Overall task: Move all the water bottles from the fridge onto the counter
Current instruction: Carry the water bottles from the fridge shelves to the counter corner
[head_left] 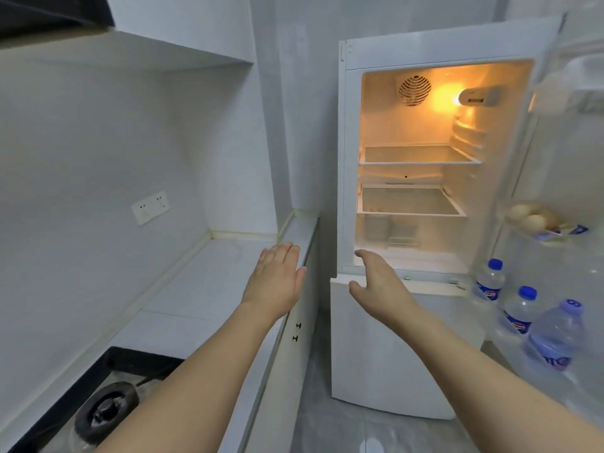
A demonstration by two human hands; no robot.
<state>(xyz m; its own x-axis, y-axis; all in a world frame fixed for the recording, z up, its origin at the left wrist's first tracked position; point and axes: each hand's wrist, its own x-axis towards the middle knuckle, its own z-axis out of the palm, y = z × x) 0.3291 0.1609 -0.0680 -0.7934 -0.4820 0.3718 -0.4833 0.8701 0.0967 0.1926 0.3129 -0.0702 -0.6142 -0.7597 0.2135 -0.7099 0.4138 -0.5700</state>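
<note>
Clear plastic blue-capped water bottles stand upright in the fridge door shelf, right of our open, empty right hand; left hand open too.

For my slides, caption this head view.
Both hands, left and right, open before the fridge; three water bottles in its door.

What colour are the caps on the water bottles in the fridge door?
Blue caps, seen in the head view.

Bottle labels (blue, blurred) perhaps carry a logo; nothing readable.
</note>
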